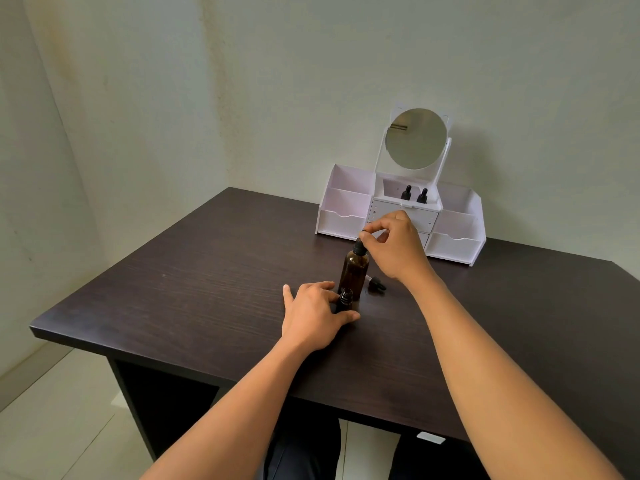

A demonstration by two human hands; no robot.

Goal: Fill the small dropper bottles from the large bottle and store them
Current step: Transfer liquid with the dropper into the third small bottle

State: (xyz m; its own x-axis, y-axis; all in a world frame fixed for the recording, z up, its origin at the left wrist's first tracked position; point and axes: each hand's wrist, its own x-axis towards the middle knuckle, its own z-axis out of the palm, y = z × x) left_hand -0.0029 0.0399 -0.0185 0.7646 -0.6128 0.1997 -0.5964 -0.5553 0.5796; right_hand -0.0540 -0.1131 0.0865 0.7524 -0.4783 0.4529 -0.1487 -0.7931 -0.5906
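Note:
A large amber bottle (354,271) stands upright in the middle of the dark table (194,271). My right hand (394,247) pinches the black dropper top (360,247) at its neck. Just in front stands a small dark bottle (345,299) with no cap, held between the thumb and fingers of my left hand (311,315). A loose black dropper cap (375,284) lies on the table to the right of the large bottle. Two capped small dropper bottles (414,195) stand in the middle compartment of the white organiser (343,216).
The white organiser has a round mirror (415,138) on top, drawers and side bins, and stands at the table's back edge against the wall. The table's left edge and front edge are near my arms. A wall corner lies to the left.

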